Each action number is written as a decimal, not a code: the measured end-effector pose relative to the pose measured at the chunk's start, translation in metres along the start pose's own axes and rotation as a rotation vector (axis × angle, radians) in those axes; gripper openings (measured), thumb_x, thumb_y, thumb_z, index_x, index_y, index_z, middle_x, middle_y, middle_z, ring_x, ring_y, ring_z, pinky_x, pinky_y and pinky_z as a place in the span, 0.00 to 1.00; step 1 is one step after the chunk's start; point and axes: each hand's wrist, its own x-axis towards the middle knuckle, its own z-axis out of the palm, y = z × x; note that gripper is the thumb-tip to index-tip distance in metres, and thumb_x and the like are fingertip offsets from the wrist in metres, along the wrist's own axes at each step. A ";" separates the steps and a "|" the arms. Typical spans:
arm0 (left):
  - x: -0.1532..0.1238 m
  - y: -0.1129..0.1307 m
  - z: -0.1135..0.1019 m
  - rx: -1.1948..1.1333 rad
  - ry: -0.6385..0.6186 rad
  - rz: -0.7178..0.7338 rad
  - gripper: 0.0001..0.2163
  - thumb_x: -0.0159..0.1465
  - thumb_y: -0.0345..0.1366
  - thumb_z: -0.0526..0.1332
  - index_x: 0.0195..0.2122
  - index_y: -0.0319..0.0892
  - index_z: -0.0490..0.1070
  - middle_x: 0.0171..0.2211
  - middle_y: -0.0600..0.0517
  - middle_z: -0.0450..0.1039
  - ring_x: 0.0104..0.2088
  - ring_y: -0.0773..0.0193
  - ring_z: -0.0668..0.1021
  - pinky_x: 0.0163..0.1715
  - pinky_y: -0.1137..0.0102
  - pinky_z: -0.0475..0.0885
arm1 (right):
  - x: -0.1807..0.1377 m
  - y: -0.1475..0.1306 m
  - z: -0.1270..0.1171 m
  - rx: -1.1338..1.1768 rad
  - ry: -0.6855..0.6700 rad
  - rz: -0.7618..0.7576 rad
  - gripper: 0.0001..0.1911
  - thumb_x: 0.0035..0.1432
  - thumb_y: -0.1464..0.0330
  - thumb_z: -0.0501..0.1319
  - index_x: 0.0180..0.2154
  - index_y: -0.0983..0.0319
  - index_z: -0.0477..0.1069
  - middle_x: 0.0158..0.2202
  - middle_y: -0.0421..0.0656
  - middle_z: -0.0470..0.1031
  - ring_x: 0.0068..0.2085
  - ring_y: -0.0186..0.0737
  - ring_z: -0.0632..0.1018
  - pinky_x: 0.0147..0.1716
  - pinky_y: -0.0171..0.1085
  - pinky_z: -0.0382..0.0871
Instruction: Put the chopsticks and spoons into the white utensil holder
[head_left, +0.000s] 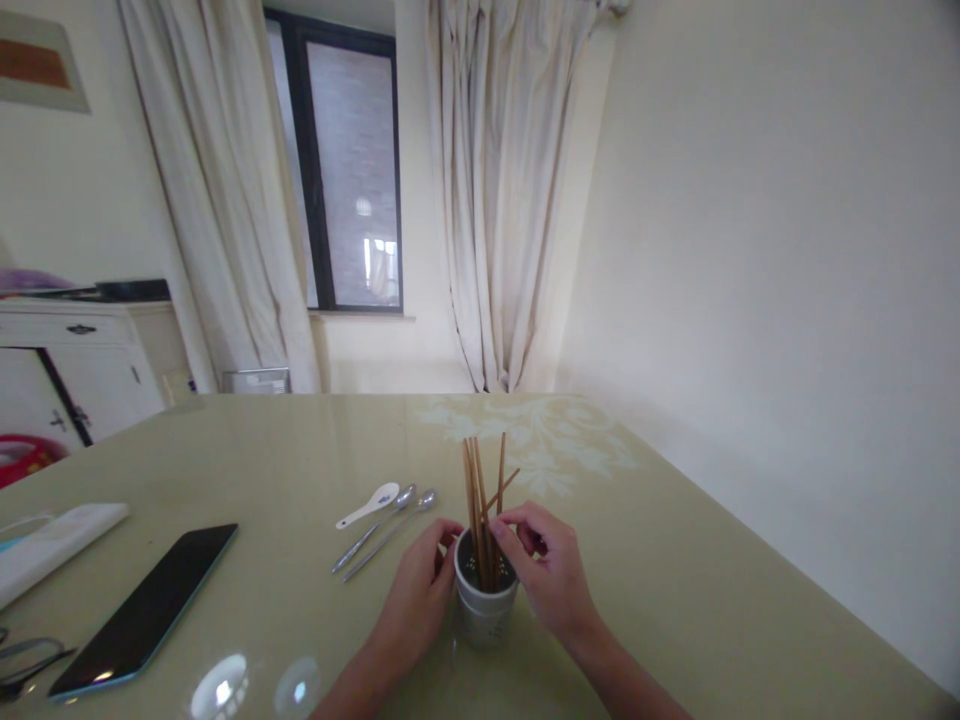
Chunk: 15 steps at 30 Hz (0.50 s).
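Observation:
A small grey-white cup [484,610] stands on the pale green table [675,600] close to me, with several wooden chopsticks [480,500] upright in it. My left hand [416,600] curls round the cup's left side. My right hand [547,575] sits at the cup's right rim, its fingers pinched on a chopstick that leans to the right.
Left of the cup lie a white ceramic spoon [369,505] and two metal spoons [382,535]. Further left are a dark phone [146,610], a white flat box [52,545] and scissors [22,660]. A wall runs along the table's right side; curtains and a window stand behind.

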 end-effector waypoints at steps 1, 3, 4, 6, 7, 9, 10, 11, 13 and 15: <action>0.001 0.000 -0.001 0.013 0.041 0.014 0.18 0.72 0.50 0.56 0.46 0.42 0.78 0.41 0.45 0.83 0.36 0.55 0.82 0.38 0.63 0.76 | 0.000 0.000 0.000 0.024 -0.002 0.024 0.19 0.66 0.53 0.67 0.31 0.60 0.81 0.21 0.36 0.65 0.24 0.37 0.65 0.25 0.36 0.58; 0.003 0.000 -0.007 0.048 0.177 0.060 0.20 0.72 0.52 0.55 0.48 0.42 0.79 0.45 0.44 0.82 0.40 0.54 0.82 0.40 0.62 0.78 | 0.000 0.000 0.000 0.089 0.019 0.074 0.23 0.68 0.49 0.64 0.29 0.60 0.78 0.22 0.37 0.67 0.25 0.37 0.66 0.25 0.35 0.59; 0.003 0.001 -0.011 0.069 0.258 0.091 0.20 0.73 0.51 0.55 0.49 0.43 0.79 0.46 0.44 0.81 0.41 0.54 0.82 0.41 0.62 0.78 | 0.000 0.001 0.000 0.117 0.044 0.089 0.24 0.68 0.48 0.63 0.29 0.60 0.76 0.23 0.37 0.67 0.25 0.37 0.66 0.25 0.35 0.60; 0.002 0.004 -0.020 0.127 0.395 0.173 0.20 0.74 0.50 0.55 0.54 0.44 0.80 0.47 0.44 0.80 0.43 0.55 0.82 0.43 0.63 0.78 | 0.001 0.003 0.000 0.142 0.103 0.088 0.25 0.68 0.47 0.63 0.29 0.59 0.75 0.23 0.38 0.68 0.26 0.38 0.68 0.26 0.35 0.62; 0.001 0.005 -0.024 0.164 0.428 0.228 0.20 0.75 0.50 0.55 0.56 0.45 0.80 0.46 0.45 0.80 0.43 0.56 0.82 0.44 0.64 0.79 | 0.001 0.003 -0.001 0.138 0.123 0.074 0.24 0.69 0.48 0.63 0.30 0.60 0.75 0.24 0.38 0.69 0.27 0.38 0.69 0.26 0.35 0.63; -0.004 0.007 -0.030 0.259 0.416 0.364 0.18 0.76 0.47 0.56 0.57 0.49 0.81 0.45 0.47 0.81 0.42 0.58 0.82 0.44 0.66 0.79 | 0.000 0.003 -0.003 0.109 0.122 0.014 0.20 0.69 0.50 0.64 0.35 0.60 0.80 0.25 0.39 0.72 0.27 0.39 0.70 0.27 0.36 0.64; -0.006 0.008 -0.032 0.309 0.379 0.438 0.16 0.76 0.46 0.57 0.56 0.51 0.82 0.43 0.47 0.81 0.41 0.59 0.83 0.43 0.68 0.79 | 0.000 0.002 -0.004 0.092 0.106 -0.030 0.18 0.68 0.52 0.66 0.38 0.59 0.82 0.26 0.40 0.73 0.27 0.39 0.71 0.26 0.36 0.64; -0.009 0.008 -0.033 0.354 0.336 0.508 0.15 0.76 0.44 0.57 0.55 0.53 0.83 0.42 0.48 0.82 0.39 0.61 0.83 0.41 0.69 0.79 | -0.001 0.001 -0.005 0.079 0.085 -0.077 0.16 0.68 0.53 0.67 0.41 0.58 0.84 0.28 0.40 0.75 0.27 0.39 0.71 0.27 0.36 0.65; -0.012 0.009 -0.033 0.412 0.284 0.630 0.14 0.76 0.40 0.59 0.56 0.55 0.83 0.39 0.49 0.83 0.36 0.64 0.83 0.38 0.72 0.78 | -0.004 -0.003 -0.006 0.079 0.051 -0.156 0.13 0.67 0.56 0.69 0.43 0.56 0.86 0.31 0.43 0.79 0.30 0.42 0.75 0.29 0.37 0.69; -0.014 0.010 -0.030 0.414 0.291 0.742 0.15 0.76 0.36 0.59 0.59 0.56 0.81 0.38 0.50 0.83 0.36 0.65 0.83 0.37 0.74 0.78 | -0.005 -0.007 -0.006 0.137 0.036 -0.184 0.11 0.68 0.57 0.68 0.41 0.56 0.86 0.33 0.45 0.82 0.34 0.44 0.79 0.32 0.38 0.73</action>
